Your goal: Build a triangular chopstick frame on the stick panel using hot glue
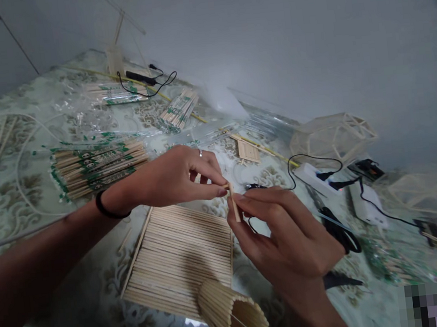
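Note:
My right hand (284, 229) pinches a short piece of wooden stick (235, 206) between thumb and fingers, held upright. My left hand (176, 175), with a ring and a black wrist band, has thumb and forefinger closed at the top of that piece. A tiny bit of wood seems to show between these fingertips, touching the piece. Below both hands lies a flat panel of sticks (176, 246) laid side by side. A round, hollow tube of sticks (217, 299) rests at the panel's near edge, its open end facing me.
Packed bundles of chopsticks (102, 168) lie left, with another bundle (178, 110) behind. A small wooden panel (248, 151) sits beyond my hands. To the right are a white power strip (317, 179), cables, black-handled scissors (338, 226) and a stick frame model (333, 136).

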A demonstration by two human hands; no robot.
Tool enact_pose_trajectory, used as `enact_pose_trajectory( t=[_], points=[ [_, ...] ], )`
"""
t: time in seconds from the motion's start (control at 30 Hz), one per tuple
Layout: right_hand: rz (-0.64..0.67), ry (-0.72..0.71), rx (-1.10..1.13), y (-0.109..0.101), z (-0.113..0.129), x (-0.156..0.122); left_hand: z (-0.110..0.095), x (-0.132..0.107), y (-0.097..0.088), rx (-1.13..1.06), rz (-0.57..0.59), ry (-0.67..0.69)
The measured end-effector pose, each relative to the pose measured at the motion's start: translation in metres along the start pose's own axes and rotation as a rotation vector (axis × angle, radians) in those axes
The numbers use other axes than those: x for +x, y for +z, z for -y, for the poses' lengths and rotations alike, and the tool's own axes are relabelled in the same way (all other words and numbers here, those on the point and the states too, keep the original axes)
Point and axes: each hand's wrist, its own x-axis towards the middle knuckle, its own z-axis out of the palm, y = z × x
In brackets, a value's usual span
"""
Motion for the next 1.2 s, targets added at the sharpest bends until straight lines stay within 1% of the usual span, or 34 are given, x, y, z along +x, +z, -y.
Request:
enact_pose_trajectory(
  t=[0.33,0.53,0.63,0.73,0.87,0.97,1.07,1.2],
  points=[
    [-0.015,-0.023,0.009,0.001,0.000,0.003,-0.001,0.001,-0.002,-0.007,0.036,-0.034],
    [-0.002,-0.009,0.072,0.000,-0.005,0.005,-0.003,-0.001,-0.004,0.020,0.038,-0.085],
    [0.046,0.076,0.139,-0.003,-0.009,0.006,-0.006,-0.002,-0.006,0.051,0.031,-0.098],
    [0.136,0.225,0.218,-0.006,-0.014,0.007,-0.011,-0.003,-0.011,0.137,0.015,-0.069],
    [0.226,0.368,0.346,-0.005,-0.019,0.006,-0.020,-0.008,-0.017,0.348,-0.049,0.046],
    [0.276,0.448,0.462,-0.003,-0.022,0.005,-0.026,-0.011,-0.018,0.394,-0.061,0.146],
    [0.297,0.531,0.566,0.000,-0.024,0.005,-0.028,-0.012,-0.013,0.411,-0.067,0.185],
    [0.292,0.569,0.627,0.002,-0.024,0.006,-0.026,-0.011,-0.008,0.464,-0.080,0.166]
  ],
)
